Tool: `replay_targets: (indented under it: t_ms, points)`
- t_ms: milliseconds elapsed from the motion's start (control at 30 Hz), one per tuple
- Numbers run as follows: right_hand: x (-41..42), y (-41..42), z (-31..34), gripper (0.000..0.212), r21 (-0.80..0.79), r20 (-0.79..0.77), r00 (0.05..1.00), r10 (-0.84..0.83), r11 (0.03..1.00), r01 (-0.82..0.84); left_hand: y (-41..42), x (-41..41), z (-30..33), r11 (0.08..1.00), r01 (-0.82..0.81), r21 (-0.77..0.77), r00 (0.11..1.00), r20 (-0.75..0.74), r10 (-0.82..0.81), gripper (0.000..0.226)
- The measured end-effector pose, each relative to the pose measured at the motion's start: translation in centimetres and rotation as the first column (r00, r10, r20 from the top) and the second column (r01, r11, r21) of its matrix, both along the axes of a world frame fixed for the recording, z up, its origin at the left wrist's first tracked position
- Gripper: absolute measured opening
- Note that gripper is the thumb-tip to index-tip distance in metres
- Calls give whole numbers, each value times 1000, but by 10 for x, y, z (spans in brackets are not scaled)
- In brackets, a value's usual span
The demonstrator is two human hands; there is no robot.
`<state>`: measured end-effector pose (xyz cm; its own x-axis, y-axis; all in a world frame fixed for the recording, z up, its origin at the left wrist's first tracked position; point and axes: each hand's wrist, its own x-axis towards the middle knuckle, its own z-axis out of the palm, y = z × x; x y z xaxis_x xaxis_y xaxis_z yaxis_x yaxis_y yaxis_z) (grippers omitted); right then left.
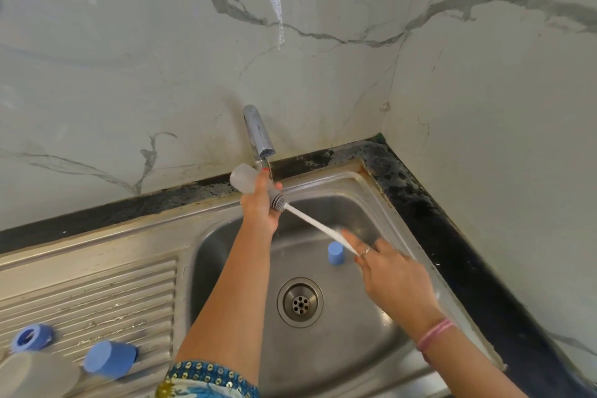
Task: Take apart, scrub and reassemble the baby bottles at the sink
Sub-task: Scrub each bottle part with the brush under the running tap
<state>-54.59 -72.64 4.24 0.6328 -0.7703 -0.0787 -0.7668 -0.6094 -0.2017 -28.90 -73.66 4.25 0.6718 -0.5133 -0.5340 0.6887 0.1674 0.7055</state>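
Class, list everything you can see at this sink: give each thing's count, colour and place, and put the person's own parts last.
Tap: one, silver, on the wall above the sink.
Sink: one, steel, with a ribbed draining board on its left.
Bottle: one, clear, held under the tap.
Brush: one, white handle, grey head at the bottle's mouth.
Cap in sink: one, blue, standing in the basin.
Cap on board: one, blue, lying on the draining board.
Ring: one, blue, draining board, far left.
Second bottle: one, clear, blurred, bottom left corner.
Hands: left hand grips the bottle; right hand holds the brush handle.

No readable text, label, brand, number or sign appears on anything here.
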Motion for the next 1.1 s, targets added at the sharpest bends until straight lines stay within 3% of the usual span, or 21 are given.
replay_targets:
  t_ms: [33, 100, 167, 200, 233, 267, 300, 333, 367, 433, 533, 567, 633, 700, 800, 867, 933, 1100]
  points:
    - [2, -3, -2, 64, -98, -20, 999, 27, 995, -28, -1, -2, 0, 1000, -15, -13, 1000, -10, 14, 42]
    - [7, -6, -2, 60, -78, -18, 999, 33, 996, -35, -1, -5, 4, 996, -41, -81, 997, -63, 36, 44]
    - [11, -2, -4, 42, 270, 224, 974, -39, 962, -24, 0, -5, 7, 986, -57, -154, 991, -132, 37, 44]
    - [11, 5, -4, 37, 565, 378, 906, -192, 823, -61, 1, -4, 7, 980, -69, -185, 987, -158, 39, 43]
    - [10, 10, -2, 35, 837, 414, 800, -434, 527, -147, 4, -4, 6, 969, -84, -232, 982, -186, 40, 44]
    - [8, 15, 1, 33, 948, 306, 703, -641, 136, -288, 6, -4, 4, 950, -106, -294, 975, -219, 41, 46]
    - [5, 18, 5, 34, 889, 150, 661, -735, -192, -415, 9, -3, 2, 924, -141, -357, 965, -259, 47, 50]
    - [1, 19, 8, 36, 779, 51, 666, -744, -387, -493, 11, -3, 1, 899, -169, -404, 956, -289, 49, 54]
    - [-3, 21, 12, 37, 712, 32, 677, -736, -458, -532, 12, -4, 1, 890, -171, -422, 956, -289, 46, 55]
    - [-8, 21, 17, 38, 746, 75, 668, -741, -403, -530, 12, -5, 1, 924, -118, -365, 976, -212, 41, 50]
    - [-12, 18, 28, 42, 861, 188, 613, -768, -172, -479, 12, -7, 0, 954, -107, -281, 985, -158, 64, 45]
    - [-10, 17, 32, 40, 898, 244, 609, -754, -62, -436, 13, -10, -2, 952, -110, -287, 987, -146, 70, 46]
    - [-1, 17, 38, 41, 925, 379, 675, -633, 283, -253, 13, -18, -3, 950, -74, -302, 994, -104, 44, 53]
    - [12, 23, 41, 45, 785, 443, 787, -429, 609, -110, 10, -26, -3, 948, -32, -315, 999, -51, 17, 56]
    - [19, 41, 35, 53, 473, 425, 900, -102, 872, -124, 8, -21, -2, 929, -69, -363, 996, -72, 46, 57]
    - [20, 52, 29, 57, 329, 333, 943, 18, 935, -134, 11, -14, -2, 924, -88, -373, 995, -80, 62, 57]
    - [27, 54, 30, 56, 289, 331, 943, 14, 950, -115, 15, -14, -5, 930, -41, -365, 998, -53, 23, 55]
    - [51, 19, 51, 41, 426, 304, 939, -161, 904, 17, 17, -27, -6, 901, 172, -398, 984, 103, -142, 51]
